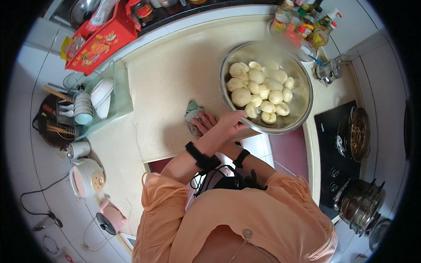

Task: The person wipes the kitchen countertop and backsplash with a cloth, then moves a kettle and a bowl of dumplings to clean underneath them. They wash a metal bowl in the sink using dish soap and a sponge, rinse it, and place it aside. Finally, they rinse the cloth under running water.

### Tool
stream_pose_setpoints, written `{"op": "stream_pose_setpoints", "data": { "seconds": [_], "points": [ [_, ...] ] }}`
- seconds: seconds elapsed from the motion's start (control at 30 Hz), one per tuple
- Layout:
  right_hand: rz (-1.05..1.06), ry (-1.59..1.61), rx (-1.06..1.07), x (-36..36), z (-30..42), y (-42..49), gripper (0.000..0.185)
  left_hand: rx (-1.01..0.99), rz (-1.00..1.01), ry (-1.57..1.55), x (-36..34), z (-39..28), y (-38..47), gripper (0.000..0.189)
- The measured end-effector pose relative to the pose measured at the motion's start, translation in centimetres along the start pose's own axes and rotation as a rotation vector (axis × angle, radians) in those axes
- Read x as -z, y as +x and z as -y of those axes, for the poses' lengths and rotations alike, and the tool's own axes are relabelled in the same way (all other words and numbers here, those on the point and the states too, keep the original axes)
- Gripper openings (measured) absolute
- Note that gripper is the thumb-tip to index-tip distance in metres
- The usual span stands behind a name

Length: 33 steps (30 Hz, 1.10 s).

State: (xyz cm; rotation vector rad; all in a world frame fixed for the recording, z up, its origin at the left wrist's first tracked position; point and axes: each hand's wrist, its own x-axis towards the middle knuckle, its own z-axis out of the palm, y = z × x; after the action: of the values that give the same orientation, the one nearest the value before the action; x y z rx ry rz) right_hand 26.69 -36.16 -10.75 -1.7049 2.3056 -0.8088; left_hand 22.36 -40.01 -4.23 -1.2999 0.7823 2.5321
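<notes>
A large stainless steel bowl (301, 113) holds many peeled, pale round vegetables (241, 97), perhaps potatoes. My left hand (237, 122) grips its near-left rim, and the bowl is tilted or held near the counter edge; its contact with the counter cannot be told. My forearms cross, the left one over the right. To the left of the bowl, my right hand (205, 123) presses on a crumpled grey-green cloth (192, 118) on the pale countertop (158, 85), fingers spread over it. Part of that hand and wrist is hidden by my left forearm.
Left stand a green dish rack (123, 95) with bowls, a rice cooker (86, 177) and a pink pot (113, 218). A red basket (98, 42) sits upper left, bottles (306, 26) upper right. At right, a wok (358, 134) rests on the black stove (329, 144), steamer pots (361, 203) below.
</notes>
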Motion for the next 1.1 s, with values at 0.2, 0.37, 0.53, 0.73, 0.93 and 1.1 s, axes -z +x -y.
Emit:
{"op": "stream_pose_setpoints", "data": {
  "seconds": [0.2,0.37,0.53,0.73,0.93,1.1],
  "points": [
    [-0.131,-0.126,-0.031,-3.3,-0.5,0.6,0.057,-0.069,0.034,0.040,0.4,0.9,4.8,0.054],
    [-0.194,-0.259,-0.210,-4.5,-1.8,5.8,0.055,-0.313,0.123,0.066,1.3,-2.0,2.8,0.063],
    [-0.418,-0.386,-0.314,-4.9,-8.5,17.5,0.061,-0.716,0.007,0.091,16.4,-3.1,-12.9,0.048],
    [-0.311,-0.334,-0.045,-7.8,-12.4,34.1,0.053,-0.583,-0.829,-0.427,26.6,12.4,-26.8,0.040],
    [-0.040,-0.071,0.488,-13.1,-0.4,31.6,0.050,-0.636,-0.753,-0.973,26.0,21.5,-26.0,0.039],
    [0.142,0.182,0.598,-12.9,8.5,20.1,0.047,-0.684,-0.767,-0.830,29.3,19.0,-25.4,0.033]
  ]
}}
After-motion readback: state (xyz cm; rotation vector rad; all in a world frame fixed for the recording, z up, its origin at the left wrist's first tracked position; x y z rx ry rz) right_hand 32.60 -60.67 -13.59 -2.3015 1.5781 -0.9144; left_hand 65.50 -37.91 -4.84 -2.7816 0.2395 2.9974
